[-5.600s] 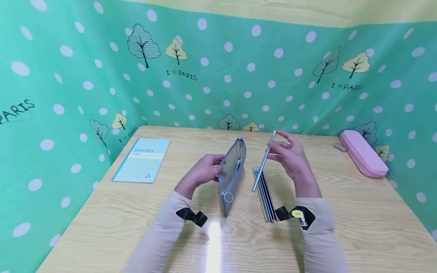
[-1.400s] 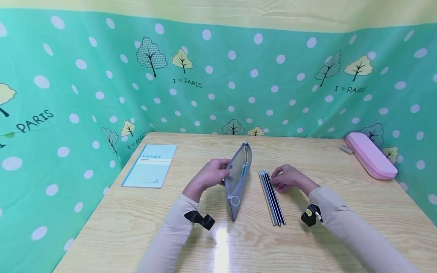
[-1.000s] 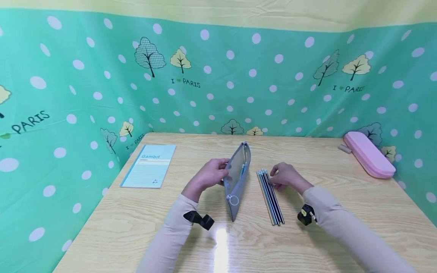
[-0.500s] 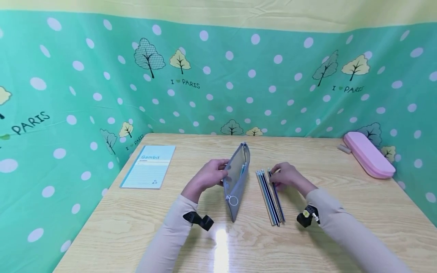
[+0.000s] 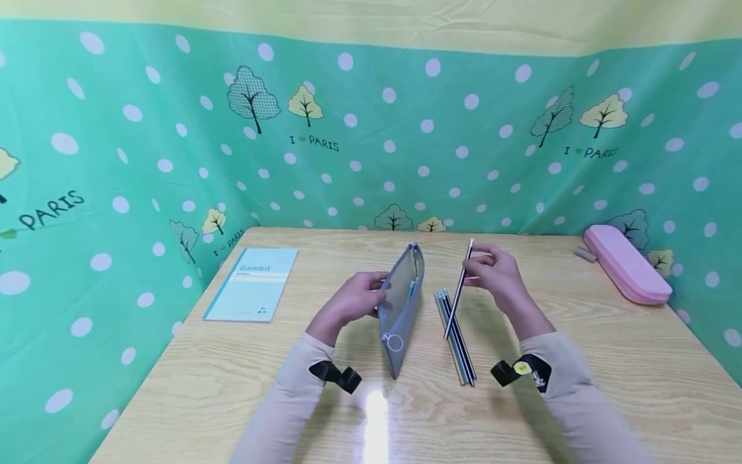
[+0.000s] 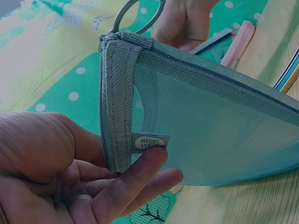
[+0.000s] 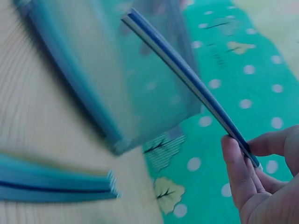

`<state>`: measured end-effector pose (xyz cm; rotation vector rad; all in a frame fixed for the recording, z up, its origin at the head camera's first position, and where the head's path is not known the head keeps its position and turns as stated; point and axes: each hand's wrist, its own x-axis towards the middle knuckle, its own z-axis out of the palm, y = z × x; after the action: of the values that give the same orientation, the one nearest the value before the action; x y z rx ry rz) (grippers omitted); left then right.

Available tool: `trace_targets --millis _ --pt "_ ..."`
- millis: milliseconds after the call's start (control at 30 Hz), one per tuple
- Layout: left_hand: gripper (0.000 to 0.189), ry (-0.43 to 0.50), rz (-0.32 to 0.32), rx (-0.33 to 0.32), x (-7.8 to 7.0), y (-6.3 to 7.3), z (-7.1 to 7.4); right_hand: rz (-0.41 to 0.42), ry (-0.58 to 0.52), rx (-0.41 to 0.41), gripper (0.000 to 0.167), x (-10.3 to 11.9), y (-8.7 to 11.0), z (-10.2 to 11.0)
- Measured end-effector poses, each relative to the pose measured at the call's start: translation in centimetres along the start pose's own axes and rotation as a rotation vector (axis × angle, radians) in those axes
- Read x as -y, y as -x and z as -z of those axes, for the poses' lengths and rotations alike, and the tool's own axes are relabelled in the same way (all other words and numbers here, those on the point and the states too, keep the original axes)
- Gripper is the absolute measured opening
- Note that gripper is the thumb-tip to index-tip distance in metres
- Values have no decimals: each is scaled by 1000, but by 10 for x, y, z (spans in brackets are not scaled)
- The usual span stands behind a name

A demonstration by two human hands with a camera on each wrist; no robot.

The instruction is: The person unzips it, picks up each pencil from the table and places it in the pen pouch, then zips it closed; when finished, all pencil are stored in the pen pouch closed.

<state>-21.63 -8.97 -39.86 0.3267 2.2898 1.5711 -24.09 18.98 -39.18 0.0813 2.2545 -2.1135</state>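
Note:
My left hand (image 5: pixel 350 299) pinches the side of a grey mesh zip pouch (image 5: pixel 400 319), which stands with its mouth spread and a ring on its zip pull. Pencil tops (image 5: pixel 412 288) show inside it. In the left wrist view the thumb lies behind the pouch (image 6: pixel 210 121) and fingertips lie by its small label (image 6: pixel 149 141). My right hand (image 5: pixel 501 274) holds a dark striped pencil (image 5: pixel 458 293) by its eraser end, raised and slanting down left. Below it, several pencils (image 5: pixel 462 357) lie side by side on the table, right of the pouch.
A light blue notebook (image 5: pixel 249 290) lies at the left of the wooden table (image 5: pixel 191 386). At the back right are a pink pencil case (image 5: pixel 628 264) and a small grey-brown block (image 5: pixel 584 254). A green dotted curtain (image 5: pixel 371 116) hangs behind.
A silvery-blue pencil was in the right hand earliest. Since then the right hand has slid a dark pencil off the row's right side and lifted it, tilting it. The left hand keeps holding the pouch.

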Motion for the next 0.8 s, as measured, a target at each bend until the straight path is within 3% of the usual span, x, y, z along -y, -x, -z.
trace_targets --millis 133,233,567,800 --pt "52 -5 8 -13 1 0 1 27 -170 -17 72 6 9 -3" --pt "51 -12 5 -10 1 0 1 40 -228 -21 75 9 13 -3" --pt "51 -10 3 0 0 -1 3 55 -319 -50 75 22 20 8" --pt "53 -3 -8 20 0 -3 4 70 -341 -74 72 28 21 -3"
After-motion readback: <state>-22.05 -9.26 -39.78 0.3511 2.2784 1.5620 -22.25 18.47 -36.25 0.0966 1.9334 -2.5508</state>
